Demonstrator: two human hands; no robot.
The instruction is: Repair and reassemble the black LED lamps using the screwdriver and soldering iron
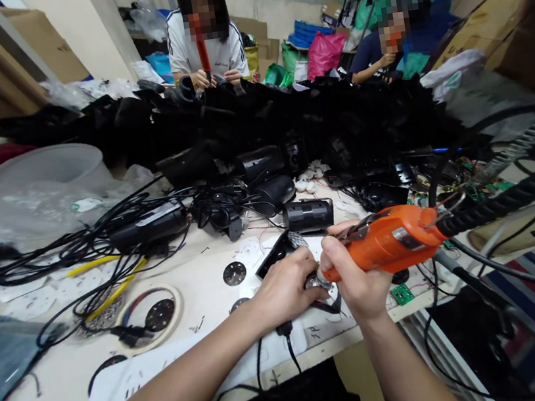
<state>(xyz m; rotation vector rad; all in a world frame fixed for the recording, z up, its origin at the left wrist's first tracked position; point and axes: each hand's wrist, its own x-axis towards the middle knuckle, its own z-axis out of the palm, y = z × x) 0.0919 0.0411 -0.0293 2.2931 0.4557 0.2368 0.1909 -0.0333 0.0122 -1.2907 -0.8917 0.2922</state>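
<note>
My right hand (359,284) is wrapped round an orange electric screwdriver (395,239), which lies nearly level and points left. Its tip reaches the work beside my left fingers; the exact contact is hidden. My left hand (289,280) is closed on a black plastic housing (275,252) on the table, fingers curled over its middle. A shiny, faceted reflector (297,239) shows at the housing's far end. Close behind it lies a black cylindrical casing (308,215). A black cable connector (284,328) hangs near the table edge below my left wrist.
A heap of black casings (256,119) spans the table's back. Tangled black cables (151,220), a tape roll (175,306) and a translucent tub (46,166) are at left. A green circuit board (402,294) lies at right. Two people work opposite, each holding an orange tool.
</note>
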